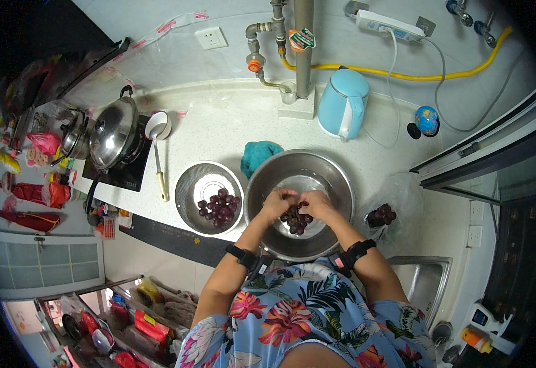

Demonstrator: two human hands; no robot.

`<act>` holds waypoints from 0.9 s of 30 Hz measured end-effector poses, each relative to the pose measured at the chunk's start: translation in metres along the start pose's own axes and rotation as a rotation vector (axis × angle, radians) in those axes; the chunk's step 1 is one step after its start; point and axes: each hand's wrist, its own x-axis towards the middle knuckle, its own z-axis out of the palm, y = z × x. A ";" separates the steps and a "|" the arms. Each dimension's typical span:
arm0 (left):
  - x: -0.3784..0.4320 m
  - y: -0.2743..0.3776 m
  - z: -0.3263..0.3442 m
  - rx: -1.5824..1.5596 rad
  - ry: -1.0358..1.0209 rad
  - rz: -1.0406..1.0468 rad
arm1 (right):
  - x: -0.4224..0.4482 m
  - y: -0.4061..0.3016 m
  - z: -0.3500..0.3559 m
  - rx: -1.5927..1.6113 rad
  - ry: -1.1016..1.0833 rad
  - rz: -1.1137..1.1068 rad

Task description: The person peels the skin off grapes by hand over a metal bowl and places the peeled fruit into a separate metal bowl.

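Both my hands are inside a large stainless steel basin (341, 230) on the counter. A bunch of dark grapes (298, 226) hangs or rests beneath my fingers in it. My right hand (317, 204) grips the top of the bunch. My left hand (278, 204) is beside it with fingers bent inward; whether they pinch a grape or stem is hidden. To the left, a perforated metal strainer with a white rim (186, 198) holds several loose grapes (222, 209). More dark grapes (381, 215) lie in a clear plastic bag (399, 198) right of the basin.
A teal cloth (256, 157) lies behind the basin. A blue electric kettle (341, 103) and a small glass (288, 93) stand farther back. A ladle (158, 156) and a lidded pan (113, 131) on a cooktop (132, 177) are at left. A sink (422, 280) is at right.
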 end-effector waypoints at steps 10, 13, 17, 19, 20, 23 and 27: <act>-0.004 -0.001 0.003 0.602 -0.118 -0.039 | 0.012 0.004 0.000 0.201 0.126 0.120; -0.003 -0.002 0.006 0.420 -0.013 0.031 | 0.017 0.002 -0.002 0.496 0.081 0.285; -0.005 0.012 0.008 0.029 0.009 0.191 | 0.003 -0.034 -0.019 0.750 0.018 0.426; -0.007 0.015 0.009 0.023 0.035 0.234 | -0.005 -0.044 -0.025 0.875 0.000 0.453; -0.006 0.013 0.008 -0.022 0.044 0.248 | -0.006 -0.047 -0.029 0.881 -0.045 0.444; -0.005 0.008 0.007 -0.101 0.078 0.315 | -0.009 -0.045 -0.036 0.965 -0.163 0.395; -0.004 0.014 0.003 -0.115 0.189 0.441 | -0.013 -0.038 -0.035 1.247 -0.181 0.222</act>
